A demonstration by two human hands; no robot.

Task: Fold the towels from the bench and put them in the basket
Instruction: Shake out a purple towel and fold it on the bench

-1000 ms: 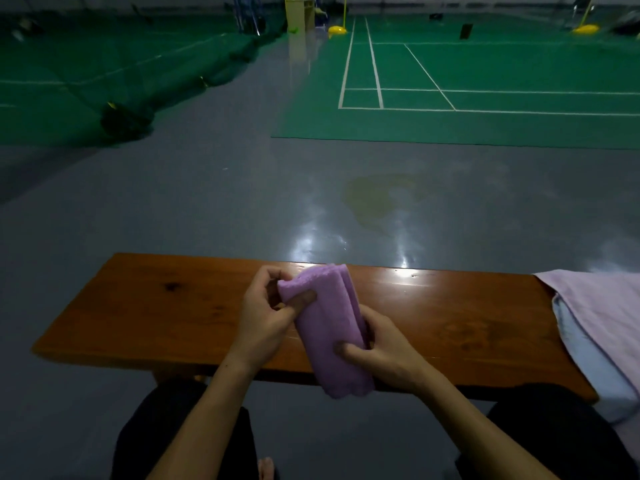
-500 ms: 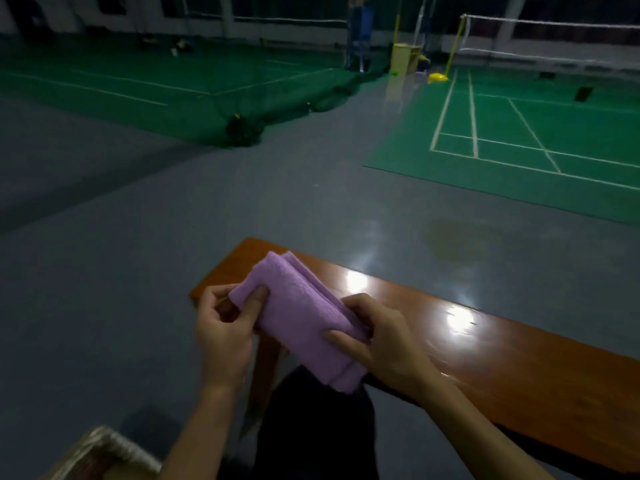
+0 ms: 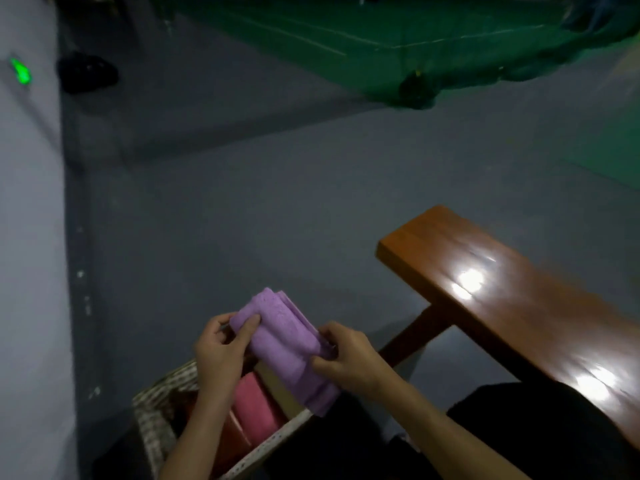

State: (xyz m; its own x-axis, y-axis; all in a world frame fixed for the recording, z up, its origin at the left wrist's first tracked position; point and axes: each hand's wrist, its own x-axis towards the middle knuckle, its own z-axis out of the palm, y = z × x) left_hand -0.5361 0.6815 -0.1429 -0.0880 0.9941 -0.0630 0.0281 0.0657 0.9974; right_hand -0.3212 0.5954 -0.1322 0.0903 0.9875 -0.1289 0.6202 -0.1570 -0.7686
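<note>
Folded purple terry towel (image 3: 284,344) is held over the white woven wicker basket (image 3: 156,420), left hand (image 3: 218,351) pinching its top corner, right hand (image 3: 346,358) gripping the lower edge. Looks like the drop-in step: lower it beside the rolled pink towel (image 3: 254,407) inside. Basket's cut off at the bottom, wooden bench (image 3: 519,306) shows no towels, everything's blurry

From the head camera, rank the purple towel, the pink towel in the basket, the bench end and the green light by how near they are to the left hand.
1. purple towel, held in the left hand
2. pink towel, just below, in the basket
3. bench end, to the right
4. green light, far upper left
</note>
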